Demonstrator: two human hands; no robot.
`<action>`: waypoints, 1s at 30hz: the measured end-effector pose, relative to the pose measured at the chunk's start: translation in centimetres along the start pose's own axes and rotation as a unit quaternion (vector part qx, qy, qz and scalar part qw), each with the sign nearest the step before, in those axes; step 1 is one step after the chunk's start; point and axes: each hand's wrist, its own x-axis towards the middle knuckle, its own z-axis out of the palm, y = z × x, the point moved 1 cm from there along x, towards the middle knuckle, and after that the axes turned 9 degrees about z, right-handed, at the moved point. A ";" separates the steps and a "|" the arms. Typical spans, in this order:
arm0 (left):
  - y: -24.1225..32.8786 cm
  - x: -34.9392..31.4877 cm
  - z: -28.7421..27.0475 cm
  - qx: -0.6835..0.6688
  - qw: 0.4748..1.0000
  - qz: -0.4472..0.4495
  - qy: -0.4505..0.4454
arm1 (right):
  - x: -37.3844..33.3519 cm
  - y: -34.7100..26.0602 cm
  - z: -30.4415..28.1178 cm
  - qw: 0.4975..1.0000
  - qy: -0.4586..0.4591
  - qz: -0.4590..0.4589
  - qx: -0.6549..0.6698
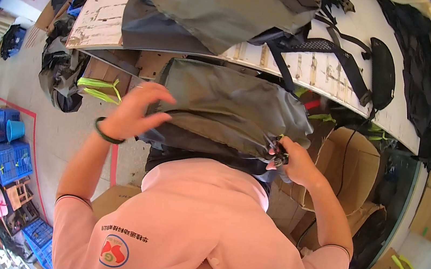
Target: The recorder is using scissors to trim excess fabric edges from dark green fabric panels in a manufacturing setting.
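A dark grey coated-fabric piece [225,103], seemingly part of a bag, lies across my lap, its far side against the table's edge. My left hand [140,109] hovers at its left end, thumb and fingers apart, with nothing in them. At the right end my right hand [296,161] is closed on a small dark bunch with a yellow-green bit. Whether that is gathered fabric, a cord end or a small tool I cannot tell.
On the worn white table [102,5] ahead lie more grey fabric [216,4] and black padded straps [340,55]. Black pieces [425,69] are heaped at its right. An open cardboard box [348,163] stands by my right arm. Blue crates [10,162] stand on the left floor.
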 end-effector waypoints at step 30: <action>1.9 8.0 15.6 -0.559 0.779 -0.143 -0.246 | -3.0 -2.1 -5.9 0.939 0.081 -0.144 -0.301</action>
